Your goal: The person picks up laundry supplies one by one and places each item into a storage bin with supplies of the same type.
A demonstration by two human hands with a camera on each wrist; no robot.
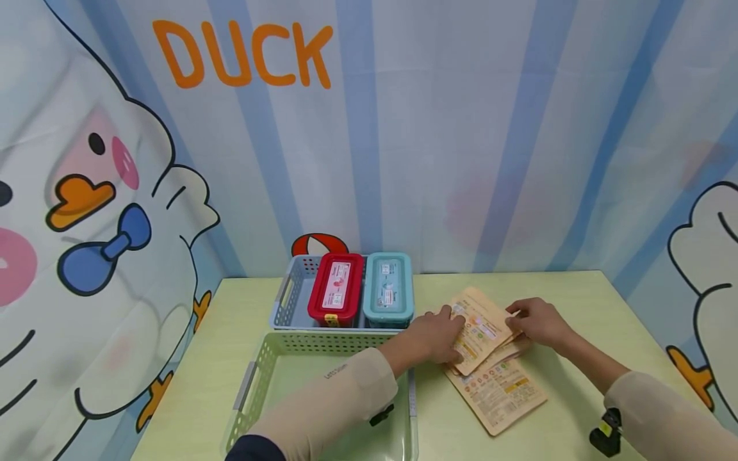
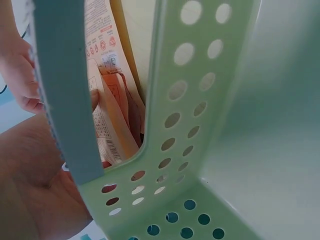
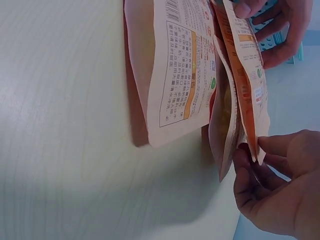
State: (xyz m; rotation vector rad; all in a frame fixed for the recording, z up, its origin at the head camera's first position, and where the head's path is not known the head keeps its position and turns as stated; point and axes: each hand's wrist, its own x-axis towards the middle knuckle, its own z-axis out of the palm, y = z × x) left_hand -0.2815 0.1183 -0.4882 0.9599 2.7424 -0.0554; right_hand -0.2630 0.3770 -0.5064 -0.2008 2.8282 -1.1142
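Observation:
Several flat, pale orange printed food pouches lie overlapping on the table's right half. The top pouch (image 1: 480, 330) is lifted off the others, its left edge gripped by my left hand (image 1: 434, 337). At that pouch's right corner, my right hand (image 1: 541, 322) pinches the edge between thumb and fingers, as the right wrist view shows. Beneath it a middle pouch (image 3: 225, 107) stands partly tilted. The lowest pouch (image 1: 500, 396) lies flat with small print and an orange band facing up. In the left wrist view a basket rim hides part of my left hand (image 2: 35, 185).
A green perforated basket (image 1: 416, 410) with grey handles stands left of the pouches, under my left forearm. Behind it a blue-grey basket (image 1: 282, 306) holds a red lidded box (image 1: 337, 289) and a teal lidded box (image 1: 388, 288). A duck-print curtain (image 1: 438, 141) hangs behind the table (image 1: 196, 378).

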